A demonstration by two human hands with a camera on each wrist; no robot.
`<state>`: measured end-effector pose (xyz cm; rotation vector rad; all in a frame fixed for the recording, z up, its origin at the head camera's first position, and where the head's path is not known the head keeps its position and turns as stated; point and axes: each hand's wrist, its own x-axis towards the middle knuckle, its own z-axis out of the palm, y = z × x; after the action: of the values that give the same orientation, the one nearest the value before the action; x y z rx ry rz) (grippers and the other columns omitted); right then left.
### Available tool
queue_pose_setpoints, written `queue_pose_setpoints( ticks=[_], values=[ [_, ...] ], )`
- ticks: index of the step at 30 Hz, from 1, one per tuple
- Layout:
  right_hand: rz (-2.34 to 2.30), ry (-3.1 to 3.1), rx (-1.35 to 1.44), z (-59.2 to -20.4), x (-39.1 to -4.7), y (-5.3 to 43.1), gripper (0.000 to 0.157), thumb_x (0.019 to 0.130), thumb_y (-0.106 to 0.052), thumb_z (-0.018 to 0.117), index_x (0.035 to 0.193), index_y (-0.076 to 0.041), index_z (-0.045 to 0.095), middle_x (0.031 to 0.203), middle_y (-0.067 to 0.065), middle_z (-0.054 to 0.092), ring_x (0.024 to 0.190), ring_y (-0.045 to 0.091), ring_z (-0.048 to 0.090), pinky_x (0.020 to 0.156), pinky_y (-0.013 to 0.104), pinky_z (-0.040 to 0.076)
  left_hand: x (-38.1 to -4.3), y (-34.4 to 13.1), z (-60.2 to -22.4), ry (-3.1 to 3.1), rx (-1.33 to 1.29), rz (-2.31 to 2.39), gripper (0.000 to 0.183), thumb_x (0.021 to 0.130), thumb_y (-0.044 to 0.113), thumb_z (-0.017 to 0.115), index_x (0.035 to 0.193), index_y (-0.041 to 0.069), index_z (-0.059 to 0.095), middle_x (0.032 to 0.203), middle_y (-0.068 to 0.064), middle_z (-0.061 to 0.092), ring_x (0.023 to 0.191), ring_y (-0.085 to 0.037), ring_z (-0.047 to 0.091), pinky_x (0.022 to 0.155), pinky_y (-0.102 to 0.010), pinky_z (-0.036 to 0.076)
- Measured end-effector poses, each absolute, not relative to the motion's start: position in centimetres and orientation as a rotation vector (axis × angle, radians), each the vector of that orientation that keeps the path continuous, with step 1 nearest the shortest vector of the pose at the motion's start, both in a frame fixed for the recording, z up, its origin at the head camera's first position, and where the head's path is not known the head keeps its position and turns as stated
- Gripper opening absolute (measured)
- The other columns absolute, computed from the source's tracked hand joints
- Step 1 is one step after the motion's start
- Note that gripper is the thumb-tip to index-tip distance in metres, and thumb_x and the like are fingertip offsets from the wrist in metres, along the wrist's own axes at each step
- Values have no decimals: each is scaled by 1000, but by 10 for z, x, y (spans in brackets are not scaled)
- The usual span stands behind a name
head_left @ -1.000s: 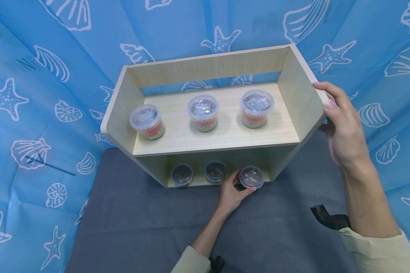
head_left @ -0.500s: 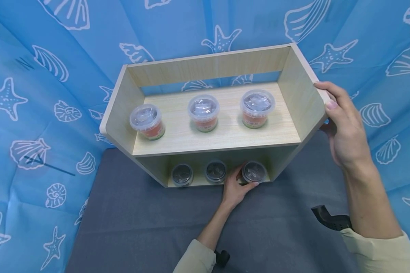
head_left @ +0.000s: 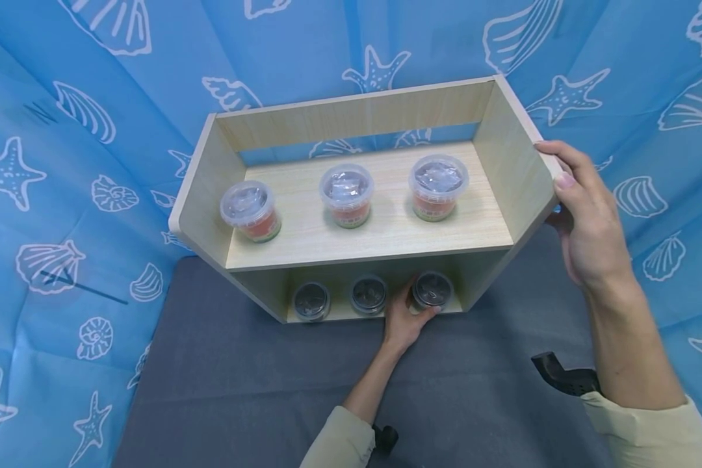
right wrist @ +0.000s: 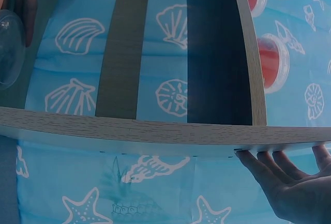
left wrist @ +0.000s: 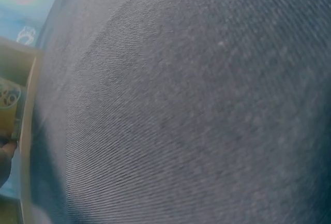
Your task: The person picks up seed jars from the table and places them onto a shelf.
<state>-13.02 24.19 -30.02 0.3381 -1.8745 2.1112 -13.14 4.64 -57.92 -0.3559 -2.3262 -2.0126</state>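
Observation:
In the head view my left hand (head_left: 402,323) holds a small round lidded plastic tub (head_left: 433,290) at the right end of the lower shelf, with the thumb along its front. The shelf board above shades the tub. Two similar tubs, one in the middle (head_left: 368,294) and one at the left (head_left: 312,301), stand beside it. My right hand (head_left: 591,214) is at the right side panel (head_left: 519,162) of the two-tier wooden shelf unit. Its thumb and index fingertips rest at the panel's edge. In the right wrist view the fingers (right wrist: 269,175) touch the panel's outer face.
On the upper shelf are three clear-lidded tubs with orange-red sides: left (head_left: 249,208), middle (head_left: 347,192) and right (head_left: 439,185). The unit stands on a dark grey cloth (head_left: 257,390). A blue seashell-print curtain (head_left: 123,214) hangs behind and beside it.
My left hand has moved the tub inward, from the lower shelf's front edge toward its back. The right hand stays at the side panel, and the other tubs keep their places.

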Motion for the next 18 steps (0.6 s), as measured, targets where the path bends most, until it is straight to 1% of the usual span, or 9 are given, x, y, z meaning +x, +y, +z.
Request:
queue_pose_setpoints(
  ticks=[5, 10, 18],
  values=[
    [2113, -1872, 325, -300, -129, 241, 41, 103, -18, 42, 142, -10, 52, 148, 13, 37, 122, 29, 39, 89, 45, 31, -131, 48, -582, -2344, -334, -2012, 77, 79, 6, 83, 147, 6, 46, 146, -13, 48, 135, -22, 47, 106, -25, 38],
    [2115, -1864, 316, -300, -129, 240, 41, 103, -18, 43, 142, -10, 53, 147, 13, 36, 121, 29, 39, 89, 45, 31, -130, 49, -583, -2353, -297, -2001, 78, 79, 8, 83, 147, 6, 45, 146, -13, 48, 134, -23, 48, 107, -27, 39],
    [2119, -1856, 321, -300, -129, 240, 41, 103, -18, 43, 142, -10, 53, 147, 13, 35, 120, 29, 38, 89, 45, 30, -126, 50, -581, -2348, -260, -1987, 80, 80, 13, 83, 149, 10, 42, 147, -8, 47, 135, -18, 45, 108, -29, 38]
  ],
)
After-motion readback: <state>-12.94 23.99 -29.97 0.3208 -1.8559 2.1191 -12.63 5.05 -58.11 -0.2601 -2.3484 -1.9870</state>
